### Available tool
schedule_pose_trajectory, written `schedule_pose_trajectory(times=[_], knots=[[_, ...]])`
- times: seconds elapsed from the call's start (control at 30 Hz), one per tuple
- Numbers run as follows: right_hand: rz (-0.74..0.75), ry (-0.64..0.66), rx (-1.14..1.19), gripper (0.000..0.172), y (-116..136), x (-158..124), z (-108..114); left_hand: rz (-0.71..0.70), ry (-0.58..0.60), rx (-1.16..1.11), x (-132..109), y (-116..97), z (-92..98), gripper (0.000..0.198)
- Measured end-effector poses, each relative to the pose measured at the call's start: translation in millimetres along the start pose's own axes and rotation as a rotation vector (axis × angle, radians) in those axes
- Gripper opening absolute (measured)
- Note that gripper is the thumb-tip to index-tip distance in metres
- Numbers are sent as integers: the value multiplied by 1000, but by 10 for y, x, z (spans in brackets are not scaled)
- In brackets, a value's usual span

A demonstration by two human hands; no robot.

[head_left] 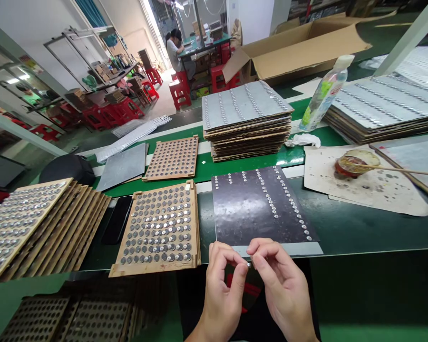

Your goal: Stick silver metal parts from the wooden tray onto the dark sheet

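green bench (349,232) stretches across mid-frame. at lower centre, the left hand (223,285) pinches a small stud (248,264) between thumb and forefinger; the right hand (287,285) curls its fingertips close by, though whether they grip it i cannot tell. a light pinch, clear of the black sheet (246,209) just above, seems best.

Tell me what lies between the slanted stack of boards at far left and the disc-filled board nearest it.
In the head view, a black phone lies between the slanted stack and disc-filled board.
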State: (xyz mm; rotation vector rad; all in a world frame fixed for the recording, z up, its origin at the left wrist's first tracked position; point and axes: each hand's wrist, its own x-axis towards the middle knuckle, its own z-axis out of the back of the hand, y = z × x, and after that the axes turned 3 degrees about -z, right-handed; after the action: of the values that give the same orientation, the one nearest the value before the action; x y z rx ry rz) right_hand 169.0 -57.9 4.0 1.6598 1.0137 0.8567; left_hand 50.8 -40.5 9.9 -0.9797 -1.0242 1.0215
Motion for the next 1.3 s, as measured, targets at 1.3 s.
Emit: schedule_pose_trajectory(times=[1.3], knots=[[122,88,-165,8,27,40,-45,171,-66,-164,45,-107,-48,37]])
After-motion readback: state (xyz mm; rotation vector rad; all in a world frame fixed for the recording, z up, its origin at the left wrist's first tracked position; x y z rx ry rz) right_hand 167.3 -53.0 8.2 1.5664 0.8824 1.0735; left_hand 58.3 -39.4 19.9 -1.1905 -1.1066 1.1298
